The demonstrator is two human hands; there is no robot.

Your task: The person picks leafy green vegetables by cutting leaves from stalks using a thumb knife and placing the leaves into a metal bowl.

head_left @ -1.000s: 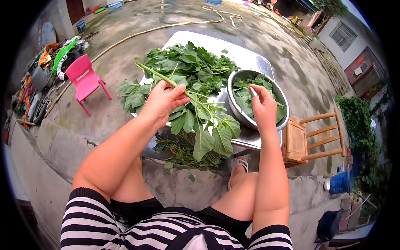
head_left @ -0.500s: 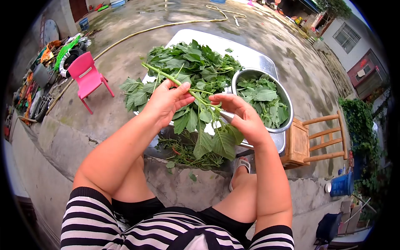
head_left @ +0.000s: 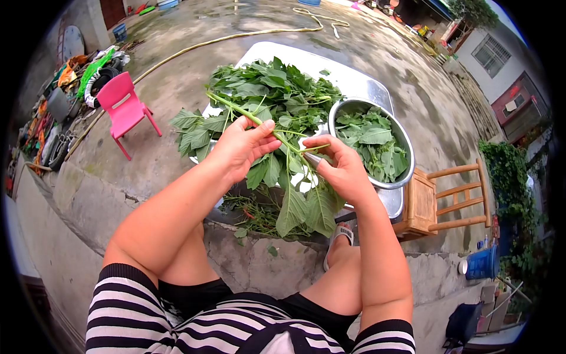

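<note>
Head view — leaves [head_left: 265,82] heaped on silvery table [head_left: 354,81] — concrete yard [head_left: 424,106].

No readable text, sandal mark [head_left: 346,231] too small to tell

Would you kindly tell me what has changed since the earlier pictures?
The right hand has moved left from over the bowl to the stem, where it now seems to pinch a side stalk. The left hand still holds the stem; the bowl and leaf pile stayed put.
</note>
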